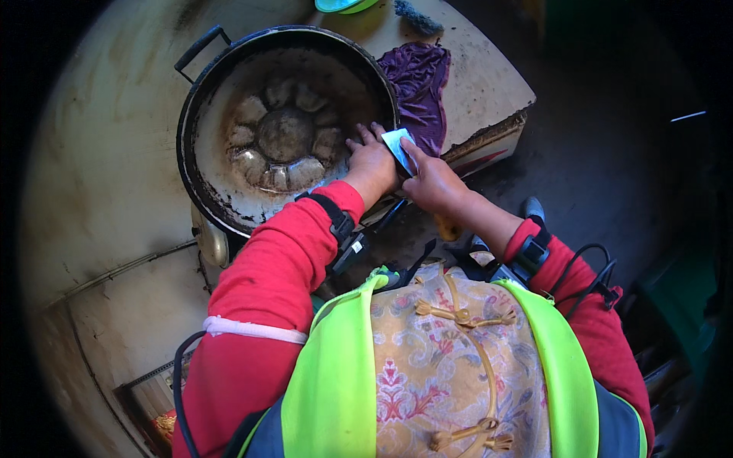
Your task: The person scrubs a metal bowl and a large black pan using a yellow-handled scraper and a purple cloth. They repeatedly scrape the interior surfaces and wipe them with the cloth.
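A large round metal pan [212, 143] with a blackened rim and a fluted, flower-shaped bottom sits before me. Brown and black residue stains its inside. My left hand [372, 160] reaches over the near right side of the pan, fingers apart, over its inner wall; whether it presses on the metal is hard to tell. Gripped in my right hand [432, 180] is a scraper with a flat, shiny blade [398, 150], held at the pan's right rim beside my left hand. My right index finger lies along the blade. A yellow piece [448, 228] below that hand may be its handle.
A crumpled purple cloth [421, 91] lies right of the pan on the worn table [481, 74], whose corner edge is broken. Farther back are a green bowl [343, 4] and a dark scouring pad [418, 17]. The pan's loop handle [200, 48] sticks out at upper left.
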The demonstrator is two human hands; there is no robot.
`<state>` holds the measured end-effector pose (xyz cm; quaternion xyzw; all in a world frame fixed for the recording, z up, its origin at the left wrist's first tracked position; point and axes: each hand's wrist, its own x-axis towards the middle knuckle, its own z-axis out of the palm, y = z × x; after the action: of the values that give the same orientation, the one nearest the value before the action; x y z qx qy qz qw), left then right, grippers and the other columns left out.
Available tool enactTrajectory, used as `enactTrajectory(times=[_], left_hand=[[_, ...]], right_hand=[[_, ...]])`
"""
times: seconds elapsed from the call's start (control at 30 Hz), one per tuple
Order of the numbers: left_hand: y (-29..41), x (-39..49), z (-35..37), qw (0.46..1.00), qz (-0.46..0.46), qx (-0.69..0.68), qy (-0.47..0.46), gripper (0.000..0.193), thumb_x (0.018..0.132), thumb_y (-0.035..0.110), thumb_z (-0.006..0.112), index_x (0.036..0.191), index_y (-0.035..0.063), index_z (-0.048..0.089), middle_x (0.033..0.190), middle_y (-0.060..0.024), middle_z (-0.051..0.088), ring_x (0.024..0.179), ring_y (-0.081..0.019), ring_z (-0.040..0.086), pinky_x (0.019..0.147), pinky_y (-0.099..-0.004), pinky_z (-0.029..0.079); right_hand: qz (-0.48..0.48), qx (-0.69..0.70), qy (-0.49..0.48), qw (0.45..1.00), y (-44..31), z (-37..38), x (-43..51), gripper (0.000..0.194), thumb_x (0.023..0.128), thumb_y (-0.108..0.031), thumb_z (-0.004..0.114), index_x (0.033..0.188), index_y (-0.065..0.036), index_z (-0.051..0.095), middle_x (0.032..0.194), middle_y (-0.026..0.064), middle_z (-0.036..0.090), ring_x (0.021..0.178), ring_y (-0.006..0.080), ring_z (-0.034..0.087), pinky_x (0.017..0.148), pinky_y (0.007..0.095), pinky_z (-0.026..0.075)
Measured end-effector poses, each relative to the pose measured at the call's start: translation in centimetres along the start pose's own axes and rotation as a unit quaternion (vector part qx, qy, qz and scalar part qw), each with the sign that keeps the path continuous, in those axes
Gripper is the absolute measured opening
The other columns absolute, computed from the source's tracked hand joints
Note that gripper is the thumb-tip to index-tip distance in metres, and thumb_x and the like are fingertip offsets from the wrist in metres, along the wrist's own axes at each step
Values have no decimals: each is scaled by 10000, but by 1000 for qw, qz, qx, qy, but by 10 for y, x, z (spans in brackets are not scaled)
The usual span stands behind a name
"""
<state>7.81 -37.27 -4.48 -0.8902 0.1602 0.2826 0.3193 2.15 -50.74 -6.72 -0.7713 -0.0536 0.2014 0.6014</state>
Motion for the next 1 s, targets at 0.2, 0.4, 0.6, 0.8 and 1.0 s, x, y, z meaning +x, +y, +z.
enactTrajectory(times=[0.2, 0.4, 0.6, 0.8, 1.0], left_hand=[[7, 9, 0, 999, -4, 48, -15, 791, 783, 409, 593, 1419, 92, 245, 1444, -278, 178, 1305, -509, 192, 976, -619, 308], [8, 4, -3, 999, 4, 52, -13, 699, 814, 365, 558, 1395, 74, 301, 1433, -278, 202, 1298, -509, 211, 960, -618, 331], [7, 0, -3, 998, 7, 61, 17, 689, 795, 356, 566, 1378, 70, 337, 1426, -280, 215, 1294, -507, 221, 949, -616, 344], [6, 1, 1, 997, 10, 79, 1, 720, 786, 358, 578, 1402, 103, 305, 1442, -277, 175, 1302, -506, 201, 962, -615, 332], [5, 13, 18, 995, 6, 101, 22, 806, 762, 417, 596, 1404, 51, 275, 1444, -271, 173, 1296, -520, 194, 964, -614, 330]], right_hand=[[-29, 86, 51, 995, 5, 12, 12, 707, 703, -92, 603, 1362, -32, 353, 1044, 306, 582, 1003, 390, 584, 882, 389, 446], [-8, 90, 59, 994, 4, 18, 4, 710, 693, -96, 619, 1350, -18, 363, 1046, 304, 583, 1017, 381, 584, 888, 378, 448], [28, 95, 55, 994, 1, 15, 1, 724, 685, -88, 605, 1359, -23, 349, 1018, 304, 592, 1002, 377, 593, 887, 373, 452], [10, 70, 65, 995, 6, 21, 0, 724, 690, -82, 597, 1365, -32, 342, 1012, 303, 595, 984, 387, 596, 882, 386, 452], [24, 80, 92, 992, 11, 35, 9, 734, 694, -106, 615, 1368, -32, 335, 1047, 309, 583, 1010, 383, 588, 897, 380, 447]])
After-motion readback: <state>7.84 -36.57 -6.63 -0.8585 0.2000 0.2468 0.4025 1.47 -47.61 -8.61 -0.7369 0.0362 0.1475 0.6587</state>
